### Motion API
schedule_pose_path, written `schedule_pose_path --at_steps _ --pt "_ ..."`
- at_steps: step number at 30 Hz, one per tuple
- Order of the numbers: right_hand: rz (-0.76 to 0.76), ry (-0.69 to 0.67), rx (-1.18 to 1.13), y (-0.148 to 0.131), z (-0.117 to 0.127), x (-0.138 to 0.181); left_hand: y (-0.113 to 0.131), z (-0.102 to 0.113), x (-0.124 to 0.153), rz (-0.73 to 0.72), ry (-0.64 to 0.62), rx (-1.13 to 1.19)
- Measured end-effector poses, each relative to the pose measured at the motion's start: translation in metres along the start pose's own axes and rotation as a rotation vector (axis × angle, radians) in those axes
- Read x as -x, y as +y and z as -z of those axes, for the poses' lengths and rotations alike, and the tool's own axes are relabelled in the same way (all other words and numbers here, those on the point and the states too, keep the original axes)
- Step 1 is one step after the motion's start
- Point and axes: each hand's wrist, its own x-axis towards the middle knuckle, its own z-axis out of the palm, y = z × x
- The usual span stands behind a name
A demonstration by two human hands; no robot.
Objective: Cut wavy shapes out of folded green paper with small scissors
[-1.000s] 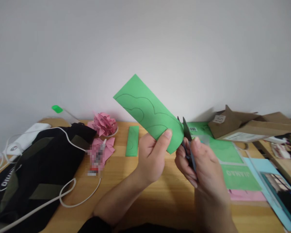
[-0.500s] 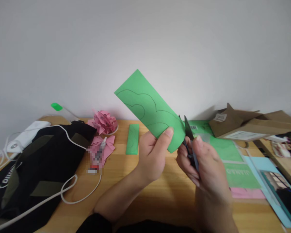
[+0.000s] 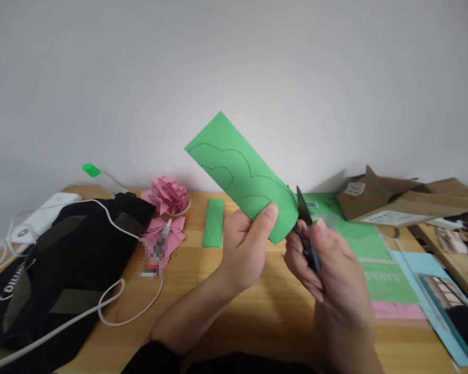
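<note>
My left hand [image 3: 245, 249] pinches the lower end of a green paper strip [image 3: 239, 174] with curved pencil outlines drawn on it, holding it up tilted toward the upper left. My right hand [image 3: 323, 265] is closed around small dark scissors [image 3: 302, 218], whose blades meet the strip's lower right edge. Both hands hover above the wooden desk [image 3: 226, 296].
A black bag [image 3: 62, 270] with a white cable [image 3: 113, 306] lies at left. Pink paper flowers [image 3: 167, 196], a glue tube [image 3: 158, 249] and a small green strip [image 3: 213, 222] sit behind. Green, pink and blue sheets [image 3: 378, 270] and a brown paper bag [image 3: 398, 202] lie at right.
The green strip has risen slightly and the scissors blades have closed in on its lower right edge. Both hands stay almost in place.
</note>
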Motion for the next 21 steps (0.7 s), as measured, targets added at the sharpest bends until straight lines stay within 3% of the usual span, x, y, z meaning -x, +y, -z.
schedule_pose_path --at_steps 21 --pt "0.037 0.048 0.055 0.0017 -0.0020 -0.0020 0.0025 -0.0028 0.0025 -0.049 0.009 -0.122"
